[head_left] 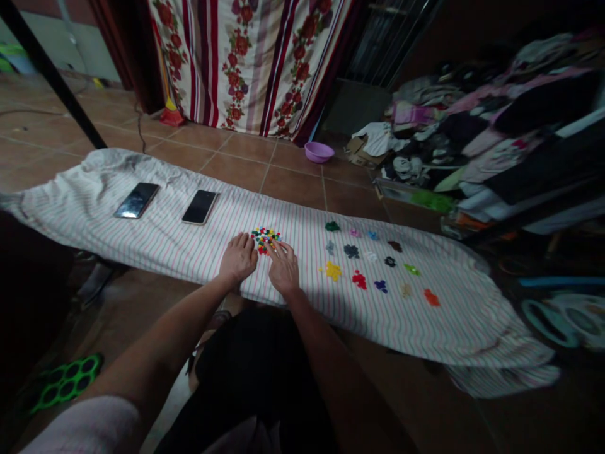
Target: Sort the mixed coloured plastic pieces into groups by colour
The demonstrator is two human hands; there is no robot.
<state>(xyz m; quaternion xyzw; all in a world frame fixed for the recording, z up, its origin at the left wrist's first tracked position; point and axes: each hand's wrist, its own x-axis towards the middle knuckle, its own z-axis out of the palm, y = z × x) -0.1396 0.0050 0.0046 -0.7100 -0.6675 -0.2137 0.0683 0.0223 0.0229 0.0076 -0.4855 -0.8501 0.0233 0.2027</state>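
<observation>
A mixed pile of tiny coloured pieces [266, 237] lies on the striped cloth between my hands. My left hand [239, 257] rests on the cloth at the pile's left edge, its fingers laid down close together. Reaching over the pile's right side, my right hand [284, 267] has its fingers apart, with the fingertips touching the pieces. To the right, similar pieces lie in small groups by colour, among them yellow pieces [333, 271], red pieces [359, 280], dark grey pieces [351, 251], dark green pieces [333, 226] and orange pieces [431, 297]. Their exact shape is too small to make out.
Two phones, a left phone [137, 200] and a right phone [200, 207], lie on the striped cloth [425, 334]. Beyond the long surface stand a purple basin [319, 151] and a floral curtain [265, 69]. Heaped clothes [472, 126] fill the right background.
</observation>
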